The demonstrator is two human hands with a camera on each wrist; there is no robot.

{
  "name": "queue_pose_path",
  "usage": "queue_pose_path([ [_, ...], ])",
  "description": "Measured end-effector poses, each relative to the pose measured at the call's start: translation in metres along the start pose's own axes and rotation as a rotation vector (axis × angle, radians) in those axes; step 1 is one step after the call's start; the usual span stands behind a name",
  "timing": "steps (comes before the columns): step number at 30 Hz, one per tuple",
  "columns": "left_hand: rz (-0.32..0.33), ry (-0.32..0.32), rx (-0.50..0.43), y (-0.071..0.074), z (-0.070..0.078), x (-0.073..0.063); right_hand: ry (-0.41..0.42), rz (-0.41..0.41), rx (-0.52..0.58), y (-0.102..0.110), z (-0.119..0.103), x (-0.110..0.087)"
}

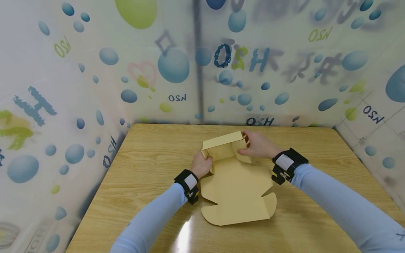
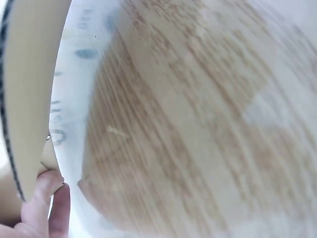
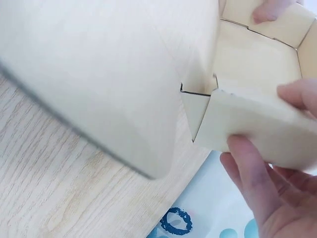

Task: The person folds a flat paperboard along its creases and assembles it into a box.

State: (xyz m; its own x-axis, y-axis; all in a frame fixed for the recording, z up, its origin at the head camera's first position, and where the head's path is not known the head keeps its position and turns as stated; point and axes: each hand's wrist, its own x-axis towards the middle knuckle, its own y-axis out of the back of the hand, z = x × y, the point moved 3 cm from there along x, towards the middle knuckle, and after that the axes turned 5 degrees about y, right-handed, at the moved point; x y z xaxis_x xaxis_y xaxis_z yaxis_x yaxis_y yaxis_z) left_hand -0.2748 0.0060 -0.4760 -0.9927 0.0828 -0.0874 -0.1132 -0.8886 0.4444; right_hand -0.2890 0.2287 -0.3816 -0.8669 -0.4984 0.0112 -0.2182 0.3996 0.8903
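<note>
A tan cardboard box (image 1: 239,191), partly folded, lies on the wooden table with its flat panel and rounded flaps toward me. Its far end stands up as a shallow folded section with side walls. My left hand (image 1: 201,164) grips the left side wall of that section, the thumb on the inside. At the right side wall, my right hand (image 1: 259,144) pinches the cardboard between thumb and fingers. The right wrist view shows this right hand (image 3: 267,183) on the wall's outer face. In the left wrist view, the left hand (image 2: 42,206) holds a cardboard edge.
The wooden table (image 1: 152,154) reaches back to a wall covering (image 1: 142,70) printed with blue and green dots and letters. A similar covering rises along the left side. Each wrist wears a black strap with a small device.
</note>
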Motion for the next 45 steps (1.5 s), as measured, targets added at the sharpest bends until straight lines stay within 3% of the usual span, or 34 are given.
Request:
queue_pose_path([
  [8, 0.004, -0.017, 0.038, -0.002, 0.003, 0.0, 0.013, 0.059, -0.039, -0.001, -0.004, 0.0],
  [25, 0.003, -0.03, 0.074, -0.009, 0.012, 0.0, -0.077, 0.165, -0.083, -0.007, 0.003, -0.003],
  [45, -0.028, -0.018, 0.079, -0.009, 0.01, 0.005, -0.155, 0.14, -0.011, -0.011, 0.009, -0.004],
])
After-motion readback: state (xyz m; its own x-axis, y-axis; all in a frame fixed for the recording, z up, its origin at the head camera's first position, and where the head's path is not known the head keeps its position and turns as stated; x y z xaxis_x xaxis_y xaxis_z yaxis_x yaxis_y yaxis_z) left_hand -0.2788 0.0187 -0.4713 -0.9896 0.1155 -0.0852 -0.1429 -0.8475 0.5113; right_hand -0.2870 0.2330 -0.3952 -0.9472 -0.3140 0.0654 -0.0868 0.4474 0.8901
